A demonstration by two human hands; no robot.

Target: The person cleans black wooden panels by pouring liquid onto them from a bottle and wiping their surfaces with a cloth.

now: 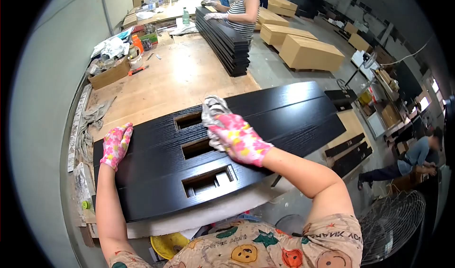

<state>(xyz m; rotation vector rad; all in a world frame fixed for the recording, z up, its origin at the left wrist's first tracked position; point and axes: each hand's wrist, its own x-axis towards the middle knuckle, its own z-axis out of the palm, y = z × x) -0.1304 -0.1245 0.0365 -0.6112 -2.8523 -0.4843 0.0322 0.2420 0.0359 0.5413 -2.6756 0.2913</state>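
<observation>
A glossy black wooden panel (151,173) with three rectangular cutouts lies across the work table in front of me. My right hand (239,138), in a pink and yellow flowered glove, presses a crumpled grey-white rag (215,109) on the panel, just right of the cutouts. Its fingers are wrapped over the cloth and partly hidden by it. My left hand (117,145), in a matching glove, rests flat near the panel's left edge, fingers stretched out and holding nothing.
A stack of black boards (225,40) stands on the table (175,78), with a person (244,14) beside it. Along the wall are a cardboard box (110,74), an orange bottle (137,43) and a cutter (138,71). A fan (393,225) stands at lower right; another person (417,156) bends beyond.
</observation>
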